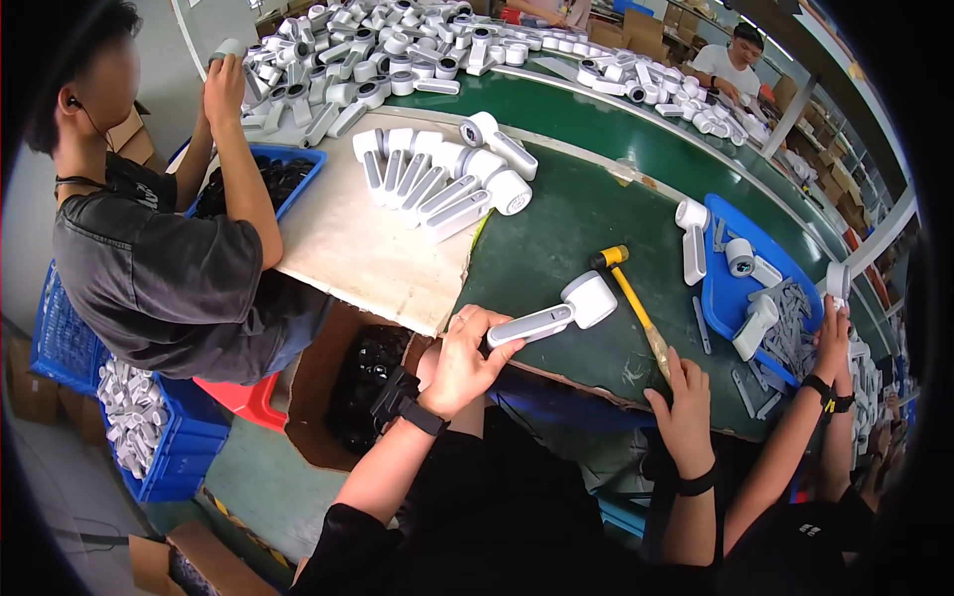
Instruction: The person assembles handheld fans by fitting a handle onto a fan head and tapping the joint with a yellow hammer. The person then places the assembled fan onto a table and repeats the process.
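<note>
My left hand [471, 360] is closed around the handle end of a white handheld device [549, 320]. This device has a round drum-shaped head and a grey strip along its handle. My right hand [684, 409] has its thumb and fingers at the handle end of a hammer [639, 310] with a yellow handle and a black-and-yellow head. The hammer's head points away from me, over the green worktable [542, 233]. Beyond my left hand, several similar devices [437, 184] stand in a tight row with their handles toward me.
At left, a person [164, 243] holds up a white part beside a blue tray [305, 171] of black parts. To the right, a blue tray [730, 233] holds grey strips and devices, near another person's hands [833, 338]. White devices [363, 50] pile along the green conveyor [542, 97].
</note>
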A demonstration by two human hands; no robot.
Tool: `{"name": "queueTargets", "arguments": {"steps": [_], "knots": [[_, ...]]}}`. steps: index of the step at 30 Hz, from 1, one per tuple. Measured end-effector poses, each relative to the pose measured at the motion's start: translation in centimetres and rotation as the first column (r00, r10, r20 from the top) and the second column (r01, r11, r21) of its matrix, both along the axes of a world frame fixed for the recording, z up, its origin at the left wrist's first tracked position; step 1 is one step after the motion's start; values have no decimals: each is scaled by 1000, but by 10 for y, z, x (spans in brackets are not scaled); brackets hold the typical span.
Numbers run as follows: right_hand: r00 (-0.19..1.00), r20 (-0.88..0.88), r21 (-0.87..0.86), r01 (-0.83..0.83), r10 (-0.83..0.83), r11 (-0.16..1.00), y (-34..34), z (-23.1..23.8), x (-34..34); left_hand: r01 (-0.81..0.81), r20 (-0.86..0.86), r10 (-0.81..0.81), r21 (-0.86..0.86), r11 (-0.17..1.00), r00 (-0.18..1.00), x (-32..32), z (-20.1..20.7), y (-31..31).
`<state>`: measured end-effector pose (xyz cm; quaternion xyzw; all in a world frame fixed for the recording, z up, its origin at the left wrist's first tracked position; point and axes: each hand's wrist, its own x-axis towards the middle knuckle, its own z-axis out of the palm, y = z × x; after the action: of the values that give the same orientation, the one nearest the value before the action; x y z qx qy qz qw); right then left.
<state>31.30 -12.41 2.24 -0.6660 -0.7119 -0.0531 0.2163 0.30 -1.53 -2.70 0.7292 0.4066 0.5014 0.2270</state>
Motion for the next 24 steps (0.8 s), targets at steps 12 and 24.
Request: {"name": "queueTargets", "arguments": {"steps": [12,24], "knots": [[821,-567,-300,-120,-75,946,24,-16,12,-21,26,20,41,999,999,-4,-6,1],[816,-567,-221,-286,116,932,-49,20,-55,-24,-4,25,94,995,1000,-5,-8,7]]}}
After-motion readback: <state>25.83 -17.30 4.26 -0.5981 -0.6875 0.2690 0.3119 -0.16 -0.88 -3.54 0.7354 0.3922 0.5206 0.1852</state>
